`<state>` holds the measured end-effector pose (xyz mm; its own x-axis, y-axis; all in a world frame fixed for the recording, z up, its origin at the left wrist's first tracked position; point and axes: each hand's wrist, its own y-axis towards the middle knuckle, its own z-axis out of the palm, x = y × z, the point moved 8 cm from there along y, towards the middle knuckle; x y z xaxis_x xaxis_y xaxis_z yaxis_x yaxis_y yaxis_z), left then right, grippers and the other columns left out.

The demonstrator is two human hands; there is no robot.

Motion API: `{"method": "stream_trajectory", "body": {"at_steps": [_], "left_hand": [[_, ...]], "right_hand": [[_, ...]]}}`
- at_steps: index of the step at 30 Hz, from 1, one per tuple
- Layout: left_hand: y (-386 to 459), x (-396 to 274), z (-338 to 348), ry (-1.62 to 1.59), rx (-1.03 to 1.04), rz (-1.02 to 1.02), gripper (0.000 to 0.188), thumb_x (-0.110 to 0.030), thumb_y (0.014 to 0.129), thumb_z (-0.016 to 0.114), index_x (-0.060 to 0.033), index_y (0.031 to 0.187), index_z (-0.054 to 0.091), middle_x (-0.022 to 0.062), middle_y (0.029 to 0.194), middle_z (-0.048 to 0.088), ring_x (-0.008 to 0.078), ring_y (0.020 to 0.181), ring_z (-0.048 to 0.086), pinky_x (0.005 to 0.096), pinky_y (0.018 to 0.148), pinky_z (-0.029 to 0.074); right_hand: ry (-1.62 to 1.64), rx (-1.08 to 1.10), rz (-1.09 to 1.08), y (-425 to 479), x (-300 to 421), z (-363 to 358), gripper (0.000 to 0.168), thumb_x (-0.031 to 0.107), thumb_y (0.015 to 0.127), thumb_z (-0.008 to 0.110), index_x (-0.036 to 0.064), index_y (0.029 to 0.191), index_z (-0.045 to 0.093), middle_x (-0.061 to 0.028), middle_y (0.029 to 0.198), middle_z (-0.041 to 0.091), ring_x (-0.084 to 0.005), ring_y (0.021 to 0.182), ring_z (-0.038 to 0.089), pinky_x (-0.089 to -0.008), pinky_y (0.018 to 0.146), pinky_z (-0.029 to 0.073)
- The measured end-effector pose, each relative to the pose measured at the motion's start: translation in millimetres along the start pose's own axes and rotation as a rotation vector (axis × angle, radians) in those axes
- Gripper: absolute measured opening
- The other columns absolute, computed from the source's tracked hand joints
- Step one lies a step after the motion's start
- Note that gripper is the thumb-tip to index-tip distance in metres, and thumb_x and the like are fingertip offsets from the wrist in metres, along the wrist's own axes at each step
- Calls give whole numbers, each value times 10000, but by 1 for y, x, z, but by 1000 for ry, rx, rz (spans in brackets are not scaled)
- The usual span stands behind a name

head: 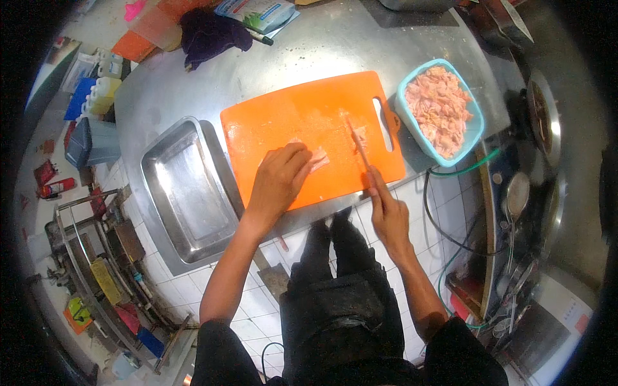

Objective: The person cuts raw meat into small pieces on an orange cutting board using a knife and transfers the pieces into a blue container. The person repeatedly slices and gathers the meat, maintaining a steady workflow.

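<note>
An orange plastic cutting board (289, 116) lies on the steel table in front of me. My left hand (285, 169), fingers curled down, presses on a strip of pale raw meat (318, 159) near the middle of the board; most of the strip is under the fingers. In my right hand (388, 212) is the handle of a knife (359, 147), its narrow blade pointing away from me. Against the blade's right side lies a small cut piece of meat (361, 136). Right of the board, a light-blue plastic basin (401, 112) holds a heap of cut raw meat (439, 113).
An unfilled steel tray (193, 188) stands left of the board. At the table's far side are a dark cloth (212, 36), a black marker (260, 37) and a printed plastic pouch (263, 14). A green hose (468, 169) and a stove with a ladle (517, 193) are at the right.
</note>
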<state>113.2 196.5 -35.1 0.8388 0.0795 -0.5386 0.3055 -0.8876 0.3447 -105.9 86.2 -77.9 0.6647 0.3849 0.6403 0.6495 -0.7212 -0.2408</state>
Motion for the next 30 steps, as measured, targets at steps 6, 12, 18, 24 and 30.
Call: {"method": "stream_trajectory", "body": {"at_steps": [6,12,18,24,30], "left_hand": [[1,26,-1,71,-50,-295,122,-58,902,728,-33,1021,721,132,1120,710,317,962,676,452,857,494],[11,14,-7,14,-87,-77,166,-81,903,727,-28,1060,726,134,1054,699,323,1055,654,460,913,497],[1,24,-8,42,89,-294,213,-173,939,732,-13,1080,734,174,1028,694,376,988,690,468,853,540],[-22,26,-9,34,-5,-414,221,-201,959,734,12,1022,739,198,932,678,396,862,686,479,757,552],[-30,34,-12,60,107,-679,254,-230,947,763,19,983,731,211,912,709,414,821,705,488,718,553]], "right_hand": [[126,72,-63,-20,35,15,489,317,1126,505,264,1611,477,-236,881,748,-457,771,737,-557,675,578],[103,143,-40,-41,27,27,506,288,1113,532,291,1614,466,-242,827,732,-457,732,727,-557,650,573],[-5,-6,-49,-35,6,20,504,283,1108,549,295,1607,476,-237,764,707,-450,691,718,-542,610,566],[81,33,-91,-45,27,16,524,266,1100,567,298,1614,466,-217,767,719,-431,688,726,-535,616,576],[37,-7,-69,-48,7,24,578,199,1080,591,285,1631,441,-205,729,701,-427,649,714,-538,597,560]]}}
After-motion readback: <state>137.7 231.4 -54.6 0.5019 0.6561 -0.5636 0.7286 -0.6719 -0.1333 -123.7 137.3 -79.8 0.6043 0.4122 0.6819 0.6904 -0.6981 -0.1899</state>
